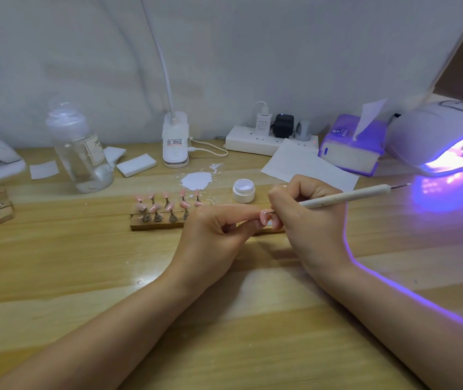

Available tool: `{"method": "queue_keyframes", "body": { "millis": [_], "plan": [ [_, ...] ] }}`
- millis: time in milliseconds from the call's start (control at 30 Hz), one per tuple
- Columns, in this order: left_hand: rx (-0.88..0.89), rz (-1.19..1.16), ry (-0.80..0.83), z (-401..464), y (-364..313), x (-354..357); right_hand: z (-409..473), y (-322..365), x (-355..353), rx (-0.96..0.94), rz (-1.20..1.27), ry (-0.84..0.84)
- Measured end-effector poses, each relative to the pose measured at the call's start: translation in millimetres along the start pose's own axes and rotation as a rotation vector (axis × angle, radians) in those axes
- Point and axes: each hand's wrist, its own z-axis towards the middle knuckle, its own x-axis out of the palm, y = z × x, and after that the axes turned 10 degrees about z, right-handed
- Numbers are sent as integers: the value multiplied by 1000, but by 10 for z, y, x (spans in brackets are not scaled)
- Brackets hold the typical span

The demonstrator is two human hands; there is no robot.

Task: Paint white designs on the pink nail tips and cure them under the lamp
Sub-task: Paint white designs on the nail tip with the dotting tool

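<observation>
Nail tip: I am holding one pink nail tip (265, 217) just above the table (84, 277), between my two hands and in front of the wooden stand (151, 224), so its glossy face is turning up toward me for painting.
Its axis: it is lying roughly near-to-far from where I sit, free end seemingly nearer me; the angle is too small to judge finely.
Left hand (215, 235): my fingers are pinching the tip from the left, curled tight, steadying it like a small easel.
Right hand (307, 218): my fingers are gripping the brush (343, 196) low down, pen-fashion, for control.
Brush axis: it is slanting from its point on the tip up and away to my right, toward the lamp (444, 136).
Lamp: it is glowing violet at my right, within easy reach for curing.
Paint jar (243, 190): it is standing open just behind my hands, beside a white smear (196, 180), handy for reloading.
Other tips (168, 205): they are waiting in rows on the stand.
</observation>
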Motion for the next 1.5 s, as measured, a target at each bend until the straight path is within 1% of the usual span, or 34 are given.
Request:
{"method": "queue_keyframes", "body": {
  "millis": [900, 1167, 1500],
  "plan": [
    [-12, -19, 12, -7, -15, 1, 2, -31, -13, -3, 5, 9],
    [-43, -53, 28, -1, 4, 12, 6, -54, -24, -2, 5, 21],
    [-48, -51, 29, -6, 7, 12, 3, -56, -20, 1, 11, 2]
  ]
}}
